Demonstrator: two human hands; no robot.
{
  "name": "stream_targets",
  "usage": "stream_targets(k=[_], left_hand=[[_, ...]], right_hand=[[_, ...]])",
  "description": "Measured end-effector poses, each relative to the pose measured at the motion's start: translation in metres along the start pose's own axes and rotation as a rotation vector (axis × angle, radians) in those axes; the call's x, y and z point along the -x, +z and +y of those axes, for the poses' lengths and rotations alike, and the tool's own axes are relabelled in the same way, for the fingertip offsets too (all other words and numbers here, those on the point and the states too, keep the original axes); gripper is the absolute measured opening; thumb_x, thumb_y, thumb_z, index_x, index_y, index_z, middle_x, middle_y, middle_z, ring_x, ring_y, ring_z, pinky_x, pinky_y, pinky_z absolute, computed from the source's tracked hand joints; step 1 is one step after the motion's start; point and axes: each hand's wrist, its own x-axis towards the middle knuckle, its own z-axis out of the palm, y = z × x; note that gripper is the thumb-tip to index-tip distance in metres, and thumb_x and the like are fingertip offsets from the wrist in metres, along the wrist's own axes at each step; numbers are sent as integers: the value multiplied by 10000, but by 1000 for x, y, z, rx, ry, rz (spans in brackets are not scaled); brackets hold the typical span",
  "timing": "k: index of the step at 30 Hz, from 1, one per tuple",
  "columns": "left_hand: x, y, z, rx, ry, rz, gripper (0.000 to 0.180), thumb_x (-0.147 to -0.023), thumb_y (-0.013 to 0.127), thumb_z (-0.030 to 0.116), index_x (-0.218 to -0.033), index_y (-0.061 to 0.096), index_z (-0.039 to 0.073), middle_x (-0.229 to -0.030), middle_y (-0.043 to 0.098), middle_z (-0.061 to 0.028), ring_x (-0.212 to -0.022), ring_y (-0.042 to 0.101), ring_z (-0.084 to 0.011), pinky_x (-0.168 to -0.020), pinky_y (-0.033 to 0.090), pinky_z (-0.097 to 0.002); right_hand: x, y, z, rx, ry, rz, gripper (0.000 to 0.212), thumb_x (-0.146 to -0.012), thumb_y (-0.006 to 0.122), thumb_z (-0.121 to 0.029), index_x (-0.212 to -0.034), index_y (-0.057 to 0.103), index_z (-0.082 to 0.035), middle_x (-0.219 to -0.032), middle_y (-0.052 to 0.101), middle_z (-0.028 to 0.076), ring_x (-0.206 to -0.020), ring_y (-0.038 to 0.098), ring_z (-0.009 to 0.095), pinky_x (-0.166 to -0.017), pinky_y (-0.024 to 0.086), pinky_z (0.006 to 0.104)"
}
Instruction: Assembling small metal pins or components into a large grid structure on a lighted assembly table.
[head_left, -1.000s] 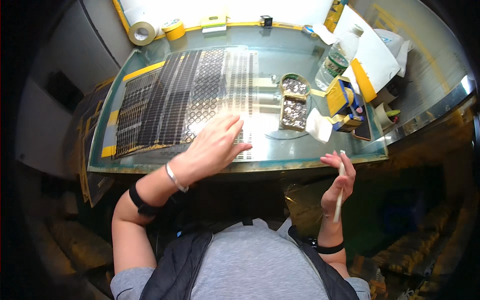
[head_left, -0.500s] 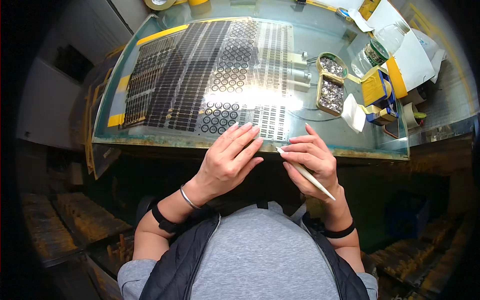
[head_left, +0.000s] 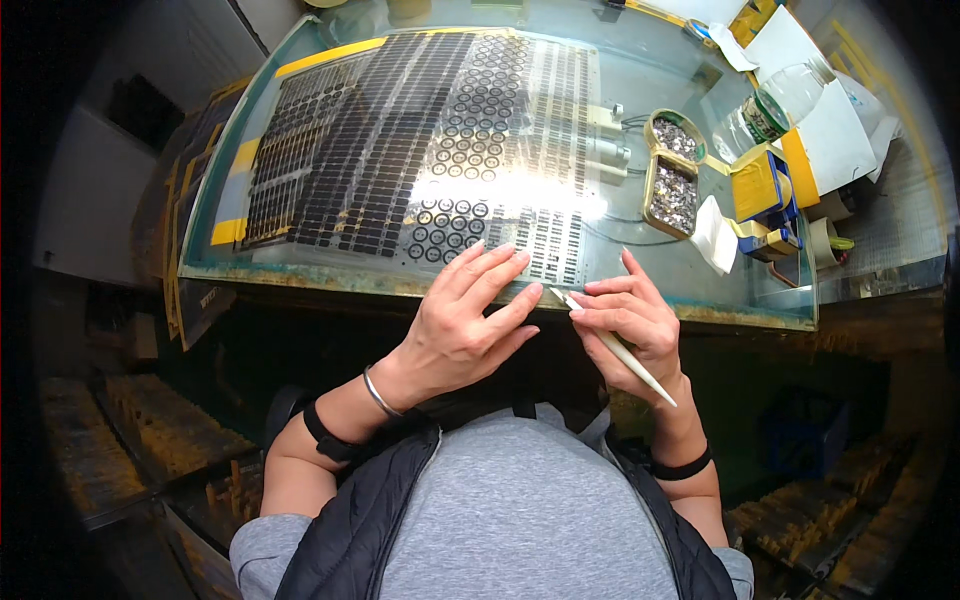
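Note:
My left hand (head_left: 460,318) lies with its fingers stretched out over the near edge of a clear sheet (head_left: 425,185) printed with black rectangles and rings. Between the thumb and fingers of my right hand (head_left: 640,322) is a pale, tapered, pen-like tool (head_left: 634,363), its thick body slanting back below the hand. The tool's thin tip points at the sheet's near edge, close to my left index finger; whether it touches cannot be made out. Glare washes out the middle of the sheet.
The sheet lies on a glass-topped table (head_left: 735,295) with a worn front edge. To the right stand two small trays of dark and pale flakes (head_left: 671,195), a white folded tissue (head_left: 714,232), a yellow-and-blue box (head_left: 760,190) and a glass jar (head_left: 765,115).
My left index finger has shifted right, nearer the tool's tip. The tool stays in my right hand, which has moved only slightly. The whole view has shifted a little.

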Motion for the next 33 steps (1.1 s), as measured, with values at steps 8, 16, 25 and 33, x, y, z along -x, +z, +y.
stream_targets(k=[8, 16, 25, 33], left_hand=[[-10, 5, -3, 130, 7, 41, 329, -686, 740, 77, -1004, 666, 33, -1209, 634, -156, -1176, 597, -321, -1031, 458, -492], [-14, 4, 1, 145, -28, 78, 227, -744, 779, 129, -924, 678, 33, -1154, 660, -146, -1151, 612, -309, -1009, 473, -461], [-38, -1, -9, 240, -148, -5, 147, -750, 783, 101, -874, 712, 67, -870, 635, -64, -866, 620, -256, -769, 494, -368], [-49, -2, -9, 246, -102, -193, 134, -815, 706, 69, -858, 592, 13, -858, 555, -116, -806, 602, -290, -669, 496, -391]], right_hand=[[0, 8, -4, 51, -2, 58, 203, -659, 779, -20, -828, 733, -122, -825, 726, 13, -824, 676, 204, -1070, 376, 585], [4, 12, -4, -9, 66, 149, 132, -754, 770, -50, -871, 714, -76, -810, 721, 52, -796, 690, 206, -1039, 434, 534], [-20, 14, 1, -105, 135, 74, 154, -859, 682, -7, -1011, 655, -12, -934, 718, 138, -881, 699, 312, -867, 529, 391], [-19, 15, 5, -45, 85, 34, 252, -748, 798, -85, -936, 650, -7, -908, 715, 143, -937, 696, 315, -946, 496, 434]])
